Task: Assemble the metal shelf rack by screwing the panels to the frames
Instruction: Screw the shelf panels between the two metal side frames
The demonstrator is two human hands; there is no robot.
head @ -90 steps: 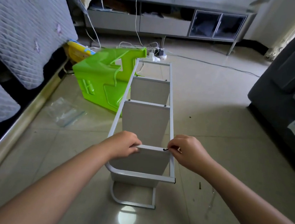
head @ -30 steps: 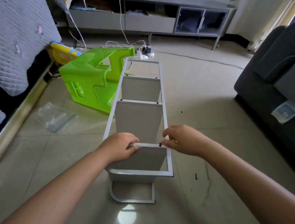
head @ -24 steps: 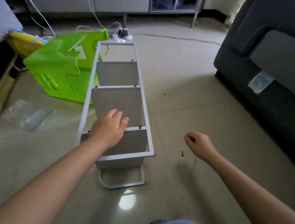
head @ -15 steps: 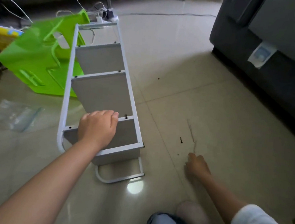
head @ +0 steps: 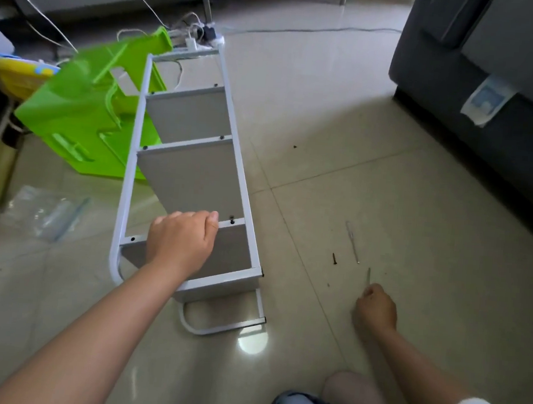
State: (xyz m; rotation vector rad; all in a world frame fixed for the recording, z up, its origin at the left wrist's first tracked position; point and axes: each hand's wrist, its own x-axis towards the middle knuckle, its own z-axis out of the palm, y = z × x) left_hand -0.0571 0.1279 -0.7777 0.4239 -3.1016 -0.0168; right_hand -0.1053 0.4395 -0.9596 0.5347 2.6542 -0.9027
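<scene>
Near right: right hand (head: 375, 309) low on the floor tiles (head: 387, 186), fingers curled, pinching what looks like a thin metal tool (head: 368, 276) whose tip points away. Just beyond it, a loose black screw (head: 334, 258) and a slim wire-like piece (head: 352, 241) lie apart on the floor.

Near left: left hand (head: 180, 243) grips the top edge of the nearest panel (head: 232, 251), steadying the shelf rack (head: 178, 169). The rack lies on its side, long axis running near-to-far, slightly leftward.

A part-seated screw (head: 232, 220) stands proud at the panel's right end, left and farther from the right hand, the likely target.

Far left: green plastic stool (head: 80, 123).
</scene>
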